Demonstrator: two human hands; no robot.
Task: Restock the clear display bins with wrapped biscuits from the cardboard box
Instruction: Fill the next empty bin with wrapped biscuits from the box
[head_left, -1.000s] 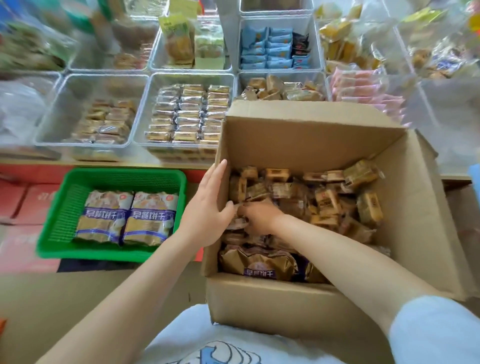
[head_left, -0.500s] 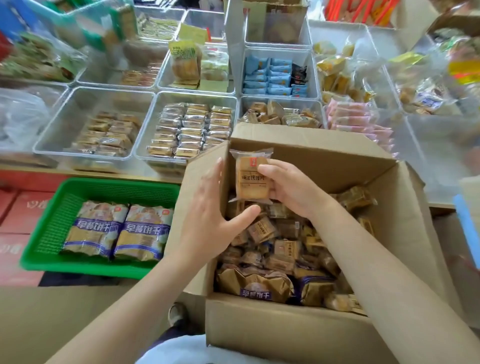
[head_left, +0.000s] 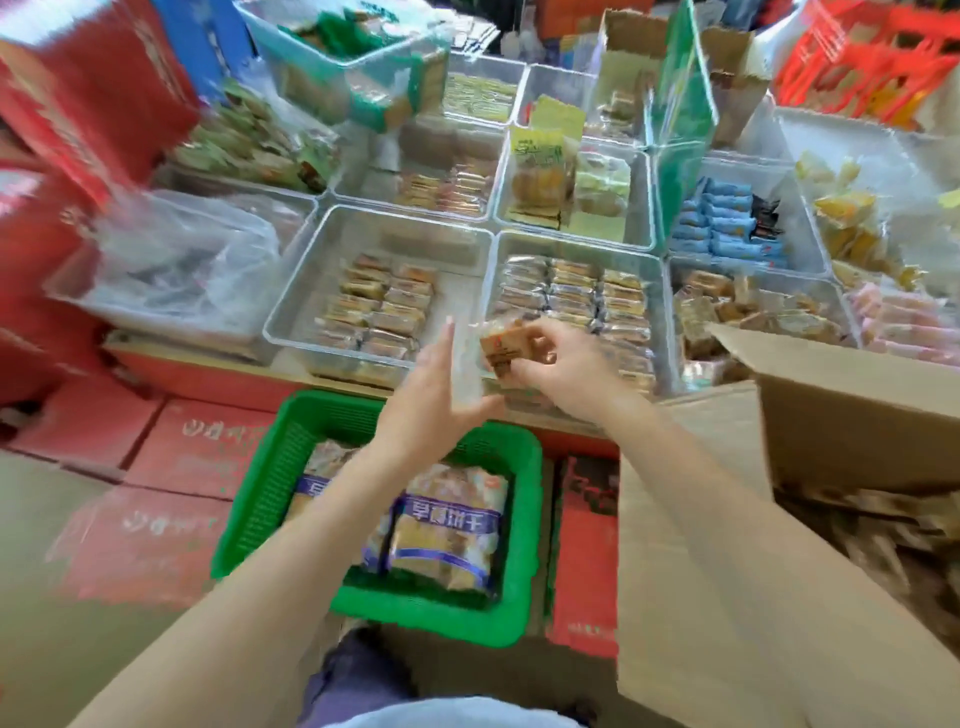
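Observation:
My right hand (head_left: 558, 371) pinches a wrapped biscuit (head_left: 506, 347) in clear film, held up in front of the near edge of a clear display bin (head_left: 662, 332) with neat rows of wrapped biscuits. My left hand (head_left: 434, 402) is flat with straight fingers just left of the biscuit, touching the wrapper's edge. A second clear bin (head_left: 311, 291) to the left is partly filled with biscuits. The cardboard box (head_left: 831, 405) stands at the right, with brown wrapped biscuits visible inside it at the lower right. The frame is blurred.
A green plastic basket (head_left: 519, 597) with two large biscuit packs sits below my hands. Red cartons (head_left: 202, 447) lie on the floor at the left. More clear bins with snacks (head_left: 737, 228) fill the shelf behind. A crumpled plastic bag (head_left: 182, 265) lies in the left bin.
My right hand lifted a wrapped biscuit out of the box and carried it left toward the display bins. My left hand left the box flap and moved alongside. The view swung left.

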